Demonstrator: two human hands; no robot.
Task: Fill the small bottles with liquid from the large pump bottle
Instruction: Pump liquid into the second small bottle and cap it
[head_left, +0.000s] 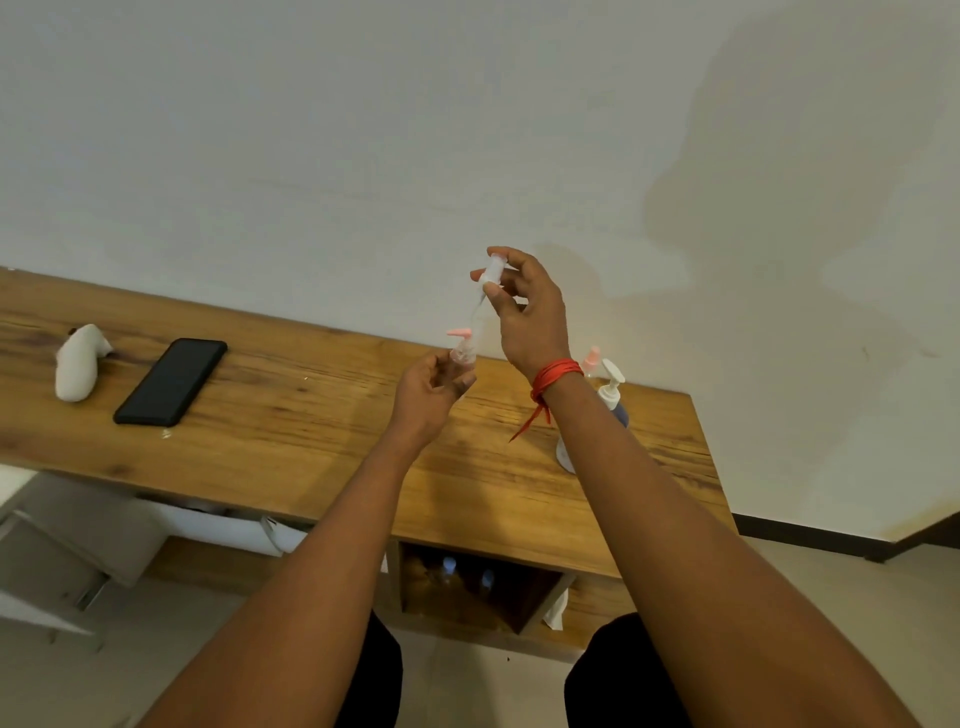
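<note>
My right hand (530, 317) pinches a small clear bottle (492, 271) in the air above the wooden table (291, 415), well above my left hand. Lower down, my left hand (431, 395) holds that bottle's pump head with a pink nozzle (461, 347) by its fingertips. A thin clear dip tube (478, 306) runs from the pump head up to the bottle. The large white pump bottle (613, 397) stands on the table at the right, partly hidden behind my right forearm. A second small bottle with a pink top (591, 359) stands just behind it.
A black phone (171, 382) and a white lumpy object (78, 361) lie on the left of the table. A cubby (467, 582) under the tabletop holds a few bottles. The white wall rises right behind the table.
</note>
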